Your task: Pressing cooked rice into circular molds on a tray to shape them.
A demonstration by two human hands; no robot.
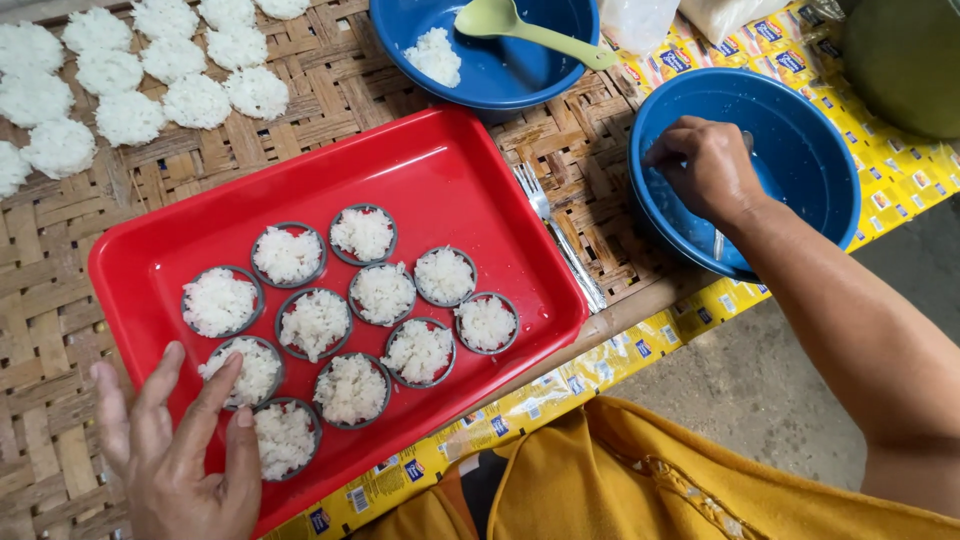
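Rice rounds: in ring moulds on red tray, keeping shape.
Left hand: open, fingertips on a round.
Right hand: curled in blue bowl; what its grip holds, cannot tell.

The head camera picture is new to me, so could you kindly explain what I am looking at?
The camera sits on a person's head and looks down at their two bare hands; there is no machine. The left hand rests with spread fingers on the near corner of a red tray, touching the nearest of eleven small round moulds filled with white rice. The right hand reaches into a blue bowl that seems to hold water; whether it holds anything is unclear. On the woven mat lie finished rice discs, a fork and a second blue bowl with a green spoon.
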